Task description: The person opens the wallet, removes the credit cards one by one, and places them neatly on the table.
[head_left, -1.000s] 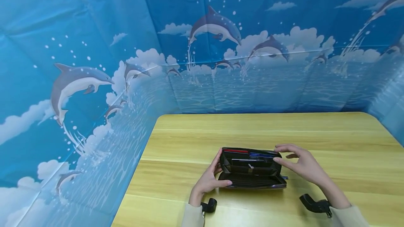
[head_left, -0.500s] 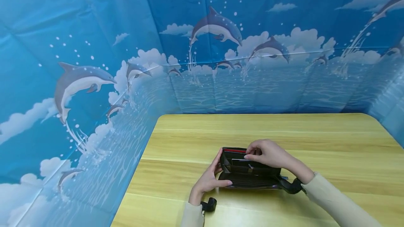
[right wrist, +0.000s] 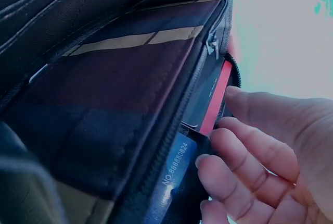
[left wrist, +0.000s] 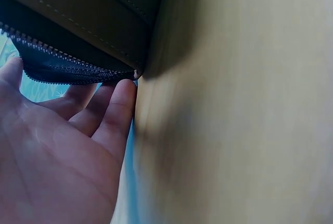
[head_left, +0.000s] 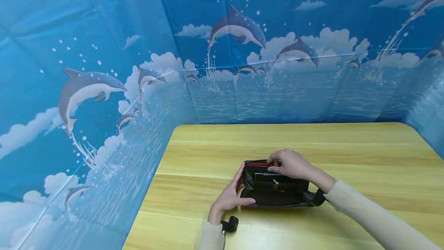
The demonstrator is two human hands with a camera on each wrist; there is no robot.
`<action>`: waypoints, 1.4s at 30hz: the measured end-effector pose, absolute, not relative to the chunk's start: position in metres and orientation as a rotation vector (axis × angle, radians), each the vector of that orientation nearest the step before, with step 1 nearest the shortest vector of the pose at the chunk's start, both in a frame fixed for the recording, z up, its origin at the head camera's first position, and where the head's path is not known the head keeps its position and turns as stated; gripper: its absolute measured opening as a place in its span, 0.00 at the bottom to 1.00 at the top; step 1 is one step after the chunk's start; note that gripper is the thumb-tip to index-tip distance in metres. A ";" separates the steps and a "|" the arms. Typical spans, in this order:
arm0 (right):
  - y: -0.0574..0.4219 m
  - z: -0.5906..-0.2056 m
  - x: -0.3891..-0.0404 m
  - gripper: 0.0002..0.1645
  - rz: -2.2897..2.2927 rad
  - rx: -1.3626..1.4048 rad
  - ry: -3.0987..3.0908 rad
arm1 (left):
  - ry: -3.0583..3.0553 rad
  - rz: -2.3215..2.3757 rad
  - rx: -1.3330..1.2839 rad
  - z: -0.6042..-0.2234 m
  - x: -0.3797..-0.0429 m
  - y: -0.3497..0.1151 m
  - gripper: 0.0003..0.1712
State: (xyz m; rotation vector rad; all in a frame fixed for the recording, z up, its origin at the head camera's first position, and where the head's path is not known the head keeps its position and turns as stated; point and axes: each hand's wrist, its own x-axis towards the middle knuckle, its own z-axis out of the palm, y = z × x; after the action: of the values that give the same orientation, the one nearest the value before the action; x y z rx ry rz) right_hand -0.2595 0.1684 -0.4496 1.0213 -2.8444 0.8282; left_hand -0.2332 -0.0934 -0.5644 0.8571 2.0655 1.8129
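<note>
A dark long zip-around wallet lies spread wide on the wooden table. My left hand holds its left end, thumb over the near flap and fingers behind the back panel. In the left wrist view those fingers meet the zipper corner. My right hand reaches over the back pocket, thumb and bent fingers at the end of a red card; I cannot tell whether they pinch it. A blue card printed with numbers sits in the pocket near the fingertips. A small zipper pull hangs on the middle divider.
The table extends around the wallet on every side. A blue dolphin-print sheet hangs behind and to the left of it. Black wrist mounts sit on both arms, the right one overlapping the wallet's right corner.
My right hand has moved left, from beside the wallet's right end to over its back pocket, and now hides the blue card in the head view. The left hand keeps its hold.
</note>
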 end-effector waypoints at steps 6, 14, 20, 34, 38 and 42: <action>0.167 -0.452 -0.263 0.07 0.829 0.931 -2.860 | 2.053 1.814 0.877 -0.564 -0.234 -0.093 0.64; 0.167 -0.454 -0.268 0.06 0.817 0.864 -2.851 | 2.057 1.810 0.914 -0.563 -0.234 -0.093 0.65; 0.165 -0.455 -0.270 0.11 0.710 0.854 -2.851 | 2.067 1.802 0.906 -0.560 -0.232 -0.092 0.65; 0.164 -0.460 -0.271 0.15 0.695 0.892 -2.830 | 2.070 1.816 0.916 -0.564 -0.231 -0.094 0.66; 0.165 -0.461 -0.271 0.12 0.703 0.880 -2.812 | 2.072 1.812 0.903 -0.563 -0.231 -0.094 0.66; 0.165 -0.461 -0.270 0.11 0.695 0.862 -2.799 | 2.077 1.807 0.900 -0.563 -0.231 -0.093 0.66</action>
State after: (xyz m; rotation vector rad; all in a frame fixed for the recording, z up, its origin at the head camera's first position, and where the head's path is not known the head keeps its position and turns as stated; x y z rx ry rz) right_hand -0.2701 0.1646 -0.4615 0.8615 -2.7992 0.6955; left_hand -0.2309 -0.0932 -0.5630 0.9001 2.0769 1.8066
